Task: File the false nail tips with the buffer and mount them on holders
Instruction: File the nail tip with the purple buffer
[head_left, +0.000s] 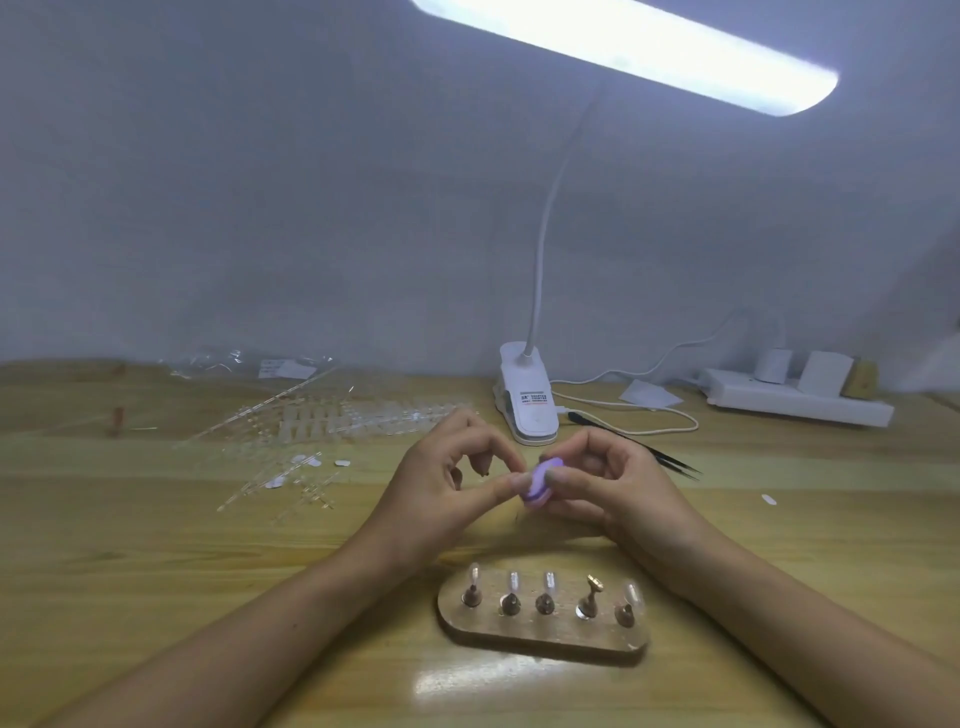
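Four of five brass holders (545, 603) on the oval wooden stand (540, 636) carry clear tips; the fourth holder (591, 597) is bare. Above the counter (208, 561), my right hand (618, 488) grips the round purple buffer (539, 486). My left hand (447, 488) pinches against it what I judge is the last false nail tip, too small to confirm.

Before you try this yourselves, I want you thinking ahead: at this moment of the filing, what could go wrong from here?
1. The left hand and right hand both pinch the small purple buffer. Any nail tip between them is too small to see, so it might slip and vanish among the clear plastic strips.
2. The right forearm lies close beside the wooden base. A careless shift could knock its mounted tips.
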